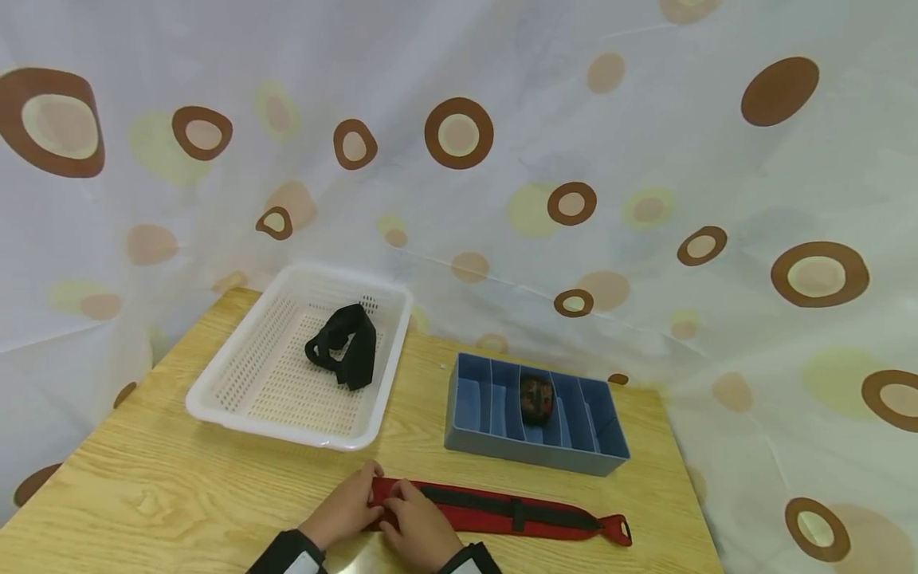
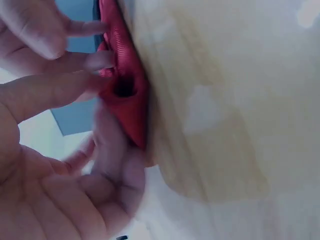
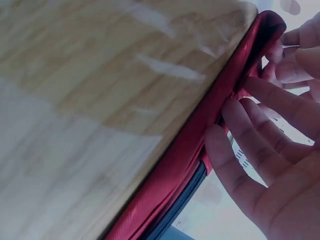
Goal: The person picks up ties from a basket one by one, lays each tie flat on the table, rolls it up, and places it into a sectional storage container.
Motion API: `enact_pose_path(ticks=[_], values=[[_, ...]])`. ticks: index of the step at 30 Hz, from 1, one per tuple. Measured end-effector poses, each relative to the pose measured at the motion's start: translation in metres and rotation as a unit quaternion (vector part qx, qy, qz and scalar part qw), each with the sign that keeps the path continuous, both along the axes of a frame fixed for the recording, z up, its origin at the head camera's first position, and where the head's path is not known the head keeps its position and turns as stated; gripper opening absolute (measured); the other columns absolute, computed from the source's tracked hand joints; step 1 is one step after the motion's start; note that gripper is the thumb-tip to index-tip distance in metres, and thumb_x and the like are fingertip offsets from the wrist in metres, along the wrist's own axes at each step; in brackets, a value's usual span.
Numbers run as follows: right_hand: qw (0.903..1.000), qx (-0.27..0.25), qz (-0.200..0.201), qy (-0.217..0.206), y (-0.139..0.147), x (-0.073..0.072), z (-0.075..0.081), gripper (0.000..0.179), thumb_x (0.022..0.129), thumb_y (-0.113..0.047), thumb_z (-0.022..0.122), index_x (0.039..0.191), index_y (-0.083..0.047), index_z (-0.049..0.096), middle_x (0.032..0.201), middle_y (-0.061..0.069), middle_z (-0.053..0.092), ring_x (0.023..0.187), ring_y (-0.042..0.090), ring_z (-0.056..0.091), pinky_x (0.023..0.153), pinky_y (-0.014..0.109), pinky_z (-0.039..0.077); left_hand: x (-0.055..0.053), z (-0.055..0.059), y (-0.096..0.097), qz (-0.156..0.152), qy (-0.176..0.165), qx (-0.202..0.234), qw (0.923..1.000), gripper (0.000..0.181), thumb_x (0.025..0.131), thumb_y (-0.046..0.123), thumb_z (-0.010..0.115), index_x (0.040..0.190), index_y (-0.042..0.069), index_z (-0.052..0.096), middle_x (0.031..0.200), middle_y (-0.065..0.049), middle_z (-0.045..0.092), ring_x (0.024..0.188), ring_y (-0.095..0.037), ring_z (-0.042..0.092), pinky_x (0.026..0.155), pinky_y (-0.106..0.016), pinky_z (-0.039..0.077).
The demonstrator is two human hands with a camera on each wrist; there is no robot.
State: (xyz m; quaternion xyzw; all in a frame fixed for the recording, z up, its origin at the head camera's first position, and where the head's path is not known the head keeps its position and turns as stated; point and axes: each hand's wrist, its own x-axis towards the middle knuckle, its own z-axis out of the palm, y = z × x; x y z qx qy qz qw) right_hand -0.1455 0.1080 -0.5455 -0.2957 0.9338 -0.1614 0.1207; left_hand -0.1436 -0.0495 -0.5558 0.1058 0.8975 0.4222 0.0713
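A long red necktie (image 1: 516, 514) lies on the table with a black zipper strip along it and a small black loop across it. Its narrow knot end, with a small opening, points right. My left hand (image 1: 347, 505) grips the wide left end, which is turned over into a fold with a dark hollow in the left wrist view. Close beside it, my right hand (image 1: 423, 526) pinches the necktie near that same end. In the right wrist view, the right hand's fingertips (image 3: 232, 107) press on the fabric along the folded edge.
A white perforated basket (image 1: 215, 414) holding a black necktie (image 1: 362, 351) stands at the back left. Behind the red necktie is a blue divided box (image 1: 531, 456) with a dark patterned roll (image 1: 536, 400) in its middle compartment. A spotted curtain (image 1: 459, 239) hangs behind the wooden table (image 1: 165, 470).
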Motion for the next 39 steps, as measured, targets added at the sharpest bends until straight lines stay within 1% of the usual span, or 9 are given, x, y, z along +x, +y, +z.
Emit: enact_pose_path(ticks=[4,6,10,13,19,26,31,33,39], values=[[0.9997,0.017,0.010,0.011,-0.002,-0.001,0.000,0.027,0.088,-0.027,0.063,0.102,-0.006,0.070,0.103,-0.002,0.055,0.090,0.008,0.053,0.078,0.023,0.048,0.003,0.004,-0.001,0.060,0.017,-0.073,0.9953,0.046,0.076,0.006,0.073,0.110,-0.011,0.048,0.091,-0.024,0.056,0.081,-0.033,0.060,0.070,-0.044,0.051],[0.9997,0.012,0.015,0.019,-0.001,-0.001,0.000,0.026,0.088,-0.025,0.063,0.103,-0.005,0.070,0.102,-0.001,0.056,0.090,0.009,0.053,0.079,0.024,0.048,0.003,0.006,-0.002,0.071,0.014,-0.078,0.9943,0.049,0.076,0.007,0.073,0.112,-0.015,0.047,0.091,-0.027,0.059,0.081,-0.035,0.061,0.070,-0.045,0.051],[0.9997,-0.009,0.019,0.009,0.003,-0.003,0.000,0.025,0.089,-0.024,0.062,0.105,-0.007,0.070,0.103,-0.001,0.059,0.094,0.010,0.055,0.081,0.026,0.048,0.005,0.011,-0.005,0.056,-0.037,-0.003,0.9977,0.048,0.079,0.004,0.069,0.117,-0.016,0.045,0.080,-0.016,0.061,0.069,-0.023,0.058,0.059,-0.033,0.047],[0.9987,-0.036,0.011,-0.033,0.008,-0.004,-0.001,0.025,0.090,-0.024,0.061,0.108,-0.008,0.067,0.107,-0.001,0.062,0.098,0.010,0.057,0.084,0.027,0.049,0.007,0.013,-0.004,0.033,-0.080,0.070,0.9937,0.047,0.083,0.002,0.064,0.122,-0.014,0.043,0.075,-0.007,0.058,0.064,-0.015,0.053,0.054,-0.025,0.042],[0.9891,-0.100,-0.025,-0.105,0.019,-0.007,0.000,0.023,0.091,-0.020,0.060,0.109,-0.006,0.065,0.107,0.003,0.065,0.098,0.010,0.059,0.083,0.027,0.050,0.008,0.017,0.006,-0.005,-0.075,0.121,0.9898,0.043,0.084,0.001,0.061,0.122,-0.011,0.044,0.080,-0.006,0.059,0.070,-0.014,0.054,0.056,-0.021,0.044],[0.9920,-0.102,-0.034,-0.066,0.024,-0.005,-0.004,0.022,0.096,-0.017,0.051,0.088,-0.009,0.070,0.097,-0.003,0.056,0.089,0.007,0.047,0.077,0.024,0.043,0.009,0.016,0.019,-0.042,-0.046,0.096,0.9934,0.046,0.084,0.003,0.065,0.123,-0.012,0.047,0.080,-0.003,0.056,0.071,-0.007,0.049,0.060,-0.019,0.042],[0.9805,-0.158,-0.092,-0.073,0.027,-0.007,-0.003,0.007,0.089,-0.010,0.061,0.082,-0.007,0.061,0.080,-0.001,0.057,0.072,0.003,0.050,0.063,0.020,0.043,0.010,0.013,0.025,-0.056,-0.023,0.081,0.9949,0.047,0.083,0.002,0.065,0.124,-0.012,0.047,0.082,-0.002,0.055,0.072,-0.005,0.048,0.062,-0.019,0.041],[0.9775,-0.172,-0.105,-0.064,0.028,-0.005,-0.003,0.013,0.084,-0.005,0.066,0.083,-0.008,0.054,0.078,-0.001,0.053,0.070,0.002,0.048,0.060,0.018,0.042,0.011,0.009,0.027,-0.061,-0.017,0.067,0.9958,0.048,0.082,0.001,0.066,0.124,-0.010,0.047,0.084,-0.001,0.055,0.075,-0.006,0.049,0.064,-0.020,0.042],[0.9900,-0.115,-0.070,0.042,0.029,0.000,-0.003,0.022,0.076,-0.001,0.073,0.086,-0.012,0.056,0.097,-0.001,0.050,0.086,0.011,0.051,0.072,0.025,0.047,0.011,0.000,0.033,-0.071,-0.003,0.023,0.9972,0.045,0.082,0.003,0.066,0.122,-0.007,0.048,0.094,-0.002,0.057,0.083,-0.010,0.053,0.069,-0.025,0.045]])
